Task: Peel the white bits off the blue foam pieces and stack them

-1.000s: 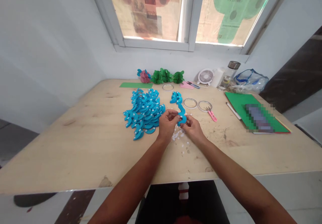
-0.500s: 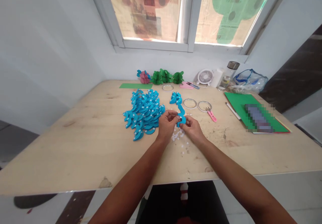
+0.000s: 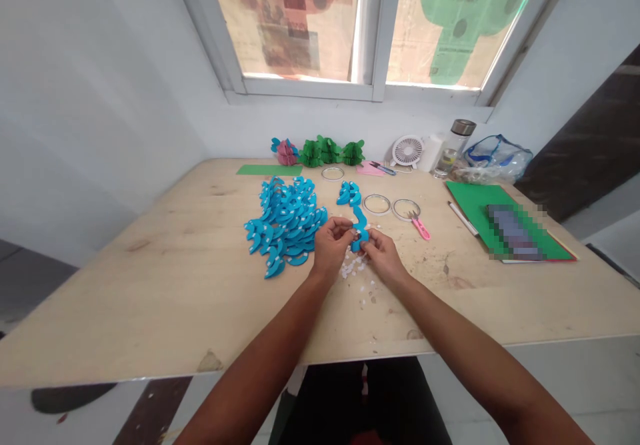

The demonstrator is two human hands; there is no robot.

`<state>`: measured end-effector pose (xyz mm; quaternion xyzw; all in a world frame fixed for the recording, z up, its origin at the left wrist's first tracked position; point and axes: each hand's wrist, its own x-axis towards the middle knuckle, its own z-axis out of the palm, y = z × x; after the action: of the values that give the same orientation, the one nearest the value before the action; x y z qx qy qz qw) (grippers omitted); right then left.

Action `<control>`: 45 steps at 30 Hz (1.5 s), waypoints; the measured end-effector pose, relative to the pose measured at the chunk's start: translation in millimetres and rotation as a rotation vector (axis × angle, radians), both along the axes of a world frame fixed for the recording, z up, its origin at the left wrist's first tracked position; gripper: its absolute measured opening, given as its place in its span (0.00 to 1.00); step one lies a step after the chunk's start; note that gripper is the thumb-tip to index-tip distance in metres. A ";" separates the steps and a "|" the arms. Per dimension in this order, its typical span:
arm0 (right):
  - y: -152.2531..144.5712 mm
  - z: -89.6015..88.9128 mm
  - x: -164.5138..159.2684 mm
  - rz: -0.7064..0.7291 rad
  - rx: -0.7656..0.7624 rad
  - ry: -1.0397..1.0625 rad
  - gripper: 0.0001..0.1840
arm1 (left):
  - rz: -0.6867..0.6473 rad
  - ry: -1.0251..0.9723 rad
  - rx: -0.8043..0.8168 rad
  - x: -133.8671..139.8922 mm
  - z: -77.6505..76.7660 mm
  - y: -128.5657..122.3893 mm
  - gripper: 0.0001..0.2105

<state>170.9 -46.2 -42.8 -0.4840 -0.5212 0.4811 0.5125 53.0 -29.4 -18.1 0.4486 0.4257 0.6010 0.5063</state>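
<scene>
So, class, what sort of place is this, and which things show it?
Probably a craft workspace: a wooden table holding heaped blue cut-outs, pink-handled snips and green folded decorations.

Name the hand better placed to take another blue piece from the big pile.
Probably the left hand: it is right beside the pile of blue pieces, while the right hand is on the far side of the held blue piece. Both hold it, so the left would first need to let go.
</scene>
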 end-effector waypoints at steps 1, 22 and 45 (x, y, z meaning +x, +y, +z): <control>-0.3 2.0 0.7 0.000 -0.003 0.011 0.06 | -0.004 -0.005 -0.004 -0.4 -0.5 0.6 0.08; 7.6 1.3 12.8 -0.150 0.034 0.036 0.11 | 0.106 0.531 0.394 -7.4 -1.8 -1.0 0.04; 7.0 1.0 14.2 -0.161 0.092 -0.159 0.12 | 0.108 0.888 0.547 -10.6 -5.3 2.9 0.04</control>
<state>185.1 -39.2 -41.8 -0.5371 -0.5410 0.3741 0.5281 42.4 -26.5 -23.4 0.7534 0.4495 0.4672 0.1098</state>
